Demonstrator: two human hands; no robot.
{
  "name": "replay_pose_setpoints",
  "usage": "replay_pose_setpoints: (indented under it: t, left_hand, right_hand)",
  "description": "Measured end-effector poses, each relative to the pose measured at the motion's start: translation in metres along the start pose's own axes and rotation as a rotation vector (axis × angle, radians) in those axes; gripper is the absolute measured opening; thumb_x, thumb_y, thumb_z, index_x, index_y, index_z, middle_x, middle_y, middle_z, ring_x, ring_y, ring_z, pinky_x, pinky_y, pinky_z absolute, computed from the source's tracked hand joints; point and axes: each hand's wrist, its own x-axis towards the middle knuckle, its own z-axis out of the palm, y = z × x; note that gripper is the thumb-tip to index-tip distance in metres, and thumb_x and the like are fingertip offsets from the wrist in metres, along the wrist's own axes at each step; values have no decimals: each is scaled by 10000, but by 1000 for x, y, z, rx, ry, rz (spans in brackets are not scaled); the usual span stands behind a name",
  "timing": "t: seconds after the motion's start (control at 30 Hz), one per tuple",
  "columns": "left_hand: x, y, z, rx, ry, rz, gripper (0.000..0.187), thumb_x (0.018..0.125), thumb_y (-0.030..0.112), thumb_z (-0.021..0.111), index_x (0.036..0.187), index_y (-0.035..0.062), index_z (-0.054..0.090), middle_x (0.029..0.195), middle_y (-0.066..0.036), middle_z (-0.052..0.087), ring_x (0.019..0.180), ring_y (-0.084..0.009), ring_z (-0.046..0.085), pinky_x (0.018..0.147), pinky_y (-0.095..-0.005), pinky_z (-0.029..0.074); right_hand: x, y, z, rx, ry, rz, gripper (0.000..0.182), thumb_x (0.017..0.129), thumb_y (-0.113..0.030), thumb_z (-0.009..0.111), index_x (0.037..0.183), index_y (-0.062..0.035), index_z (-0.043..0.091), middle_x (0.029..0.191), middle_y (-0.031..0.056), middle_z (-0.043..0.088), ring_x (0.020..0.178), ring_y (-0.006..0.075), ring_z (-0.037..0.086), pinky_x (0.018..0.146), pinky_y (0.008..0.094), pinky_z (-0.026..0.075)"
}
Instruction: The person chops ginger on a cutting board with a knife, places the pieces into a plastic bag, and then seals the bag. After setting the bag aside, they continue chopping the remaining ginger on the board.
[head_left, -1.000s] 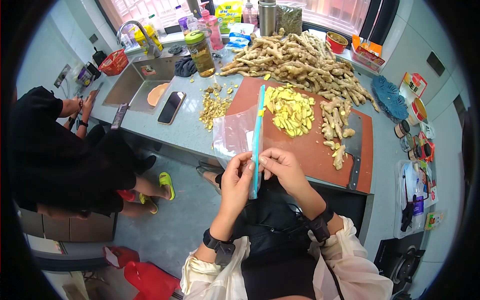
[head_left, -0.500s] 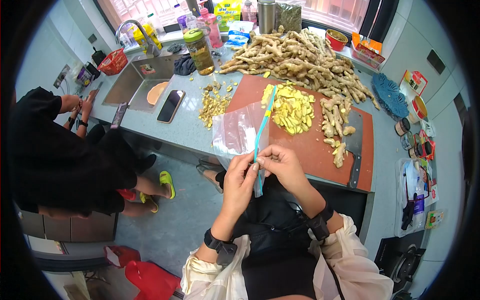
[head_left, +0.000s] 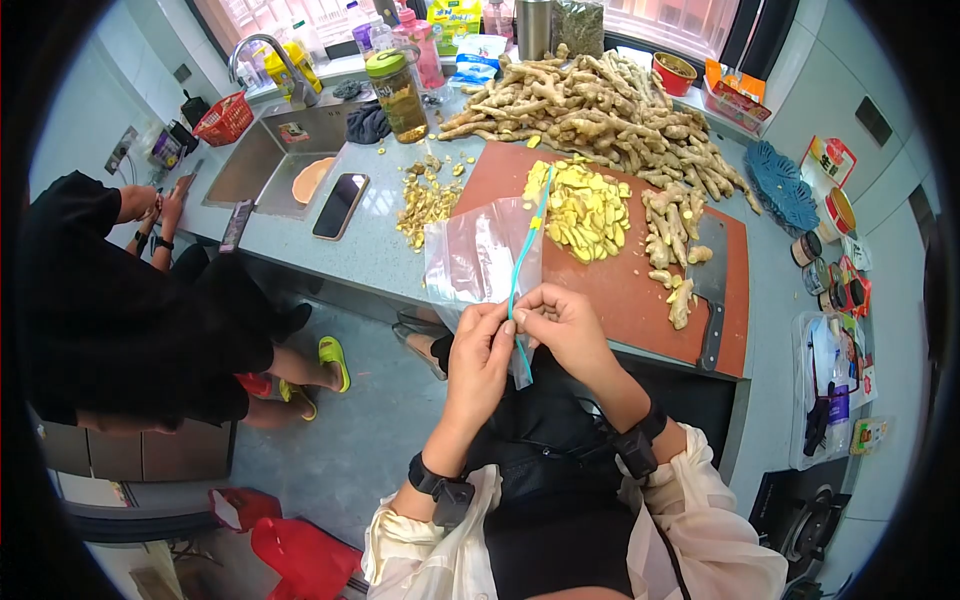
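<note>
A clear plastic zip bag point(head_left: 470, 255) with a blue seal strip and a yellow slider lies over the near-left edge of a brown cutting board point(head_left: 490, 180). My left hand point(head_left: 478, 355) pinches the strip from the left. Opposite it, my right hand point(head_left: 556, 325) grips the same strip, fingertips close to the left ones. Beyond the bag, sliced ginger point(head_left: 585, 210) is heaped on the board. Pieces of whole ginger point(head_left: 668, 225) lie to the right of the slices, beside a cleaver point(head_left: 710, 290) with a black handle.
A large pile of ginger root point(head_left: 600, 115) covers the back counter. Ginger scraps point(head_left: 425, 205), a phone point(head_left: 341, 206) and a lidded jar point(head_left: 398, 100) stand or lie left of the board. Another person point(head_left: 140, 300) is by the sink point(head_left: 240, 165). A blue dish point(head_left: 780, 185) is at right.
The lower end of the bag's strip has bent to the right, and the bag has spread slightly. Both hands keep their pinch in nearly the same place.
</note>
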Motion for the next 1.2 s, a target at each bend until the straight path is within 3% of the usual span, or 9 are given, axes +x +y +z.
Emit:
replay_pose_setpoints:
  t: [0.03, 0.1, 0.5, 0.53, 0.6, 0.97, 1.2]
  left_hand:
    - [0, 0, 1, 0, 0, -1, 248, 1000, 59, 553, 1208, -35, 650, 1087, -69, 556, 922, -140, 564, 786, -265, 494]
    - [-1, -1, 2, -13, 30, -8, 265, 966, 50, 581, 1214, -8, 652, 1028, -124, 599, 921, -236, 607, 809, -323, 491]
    - [4, -2, -4, 29, -48, -8, 259, 962, 68, 585, 1199, -3, 663, 942, -129, 627, 818, -256, 633, 741, -341, 500]
    - [5, 0, -6, 29, -47, -7, 259, 962, 68, 585, 1199, -3, 663, 942, -129, 627, 818, -256, 633, 741, -341, 500]
    - [6, 7, -8, 85, -94, -18, 221, 997, 59, 560, 1154, -64, 654, 979, -100, 635, 862, -165, 633, 772, -293, 514]
    - [6, 14, -14, 180, -155, -31, 194, 984, 80, 559, 1085, -60, 649, 879, -138, 633, 794, -209, 640, 725, -321, 501]
    - [9, 9, -16, 97, -208, -73, 200, 1003, 103, 554, 1092, -42, 661, 863, -105, 633, 787, -161, 634, 716, -297, 503]
  right_hand:
    - [0, 1, 0, -6, 13, -14, 133, 934, -100, 662, 986, 23, 666, 837, 14, 676, 684, 52, 590, 604, 221, 485]
    - [0, 1, 1, -17, 16, -10, 116, 931, -93, 656, 962, 18, 659, 830, 12, 670, 681, 52, 588, 602, 222, 484]
    - [-6, -7, 4, -267, 79, -94, 68, 875, -58, 653, 890, 2, 625, 728, 25, 634, 632, 58, 588, 580, 242, 476]
    - [-7, -8, 5, -314, 89, -108, 67, 864, -55, 660, 881, -2, 624, 730, 38, 634, 625, 68, 593, 580, 248, 480]
    - [-9, -9, 6, -371, 104, -142, 68, 849, -52, 667, 872, -7, 621, 735, 48, 632, 619, 83, 595, 578, 257, 481]
    - [-11, -11, 2, -478, 88, -217, 82, 810, -40, 682, 856, -22, 617, 735, 65, 607, 617, 109, 583, 571, 282, 474]
    - [-6, -7, -8, -323, -20, -130, 63, 844, -36, 673, 871, -15, 620, 726, -9, 584, 619, 45, 525, 561, 234, 433]
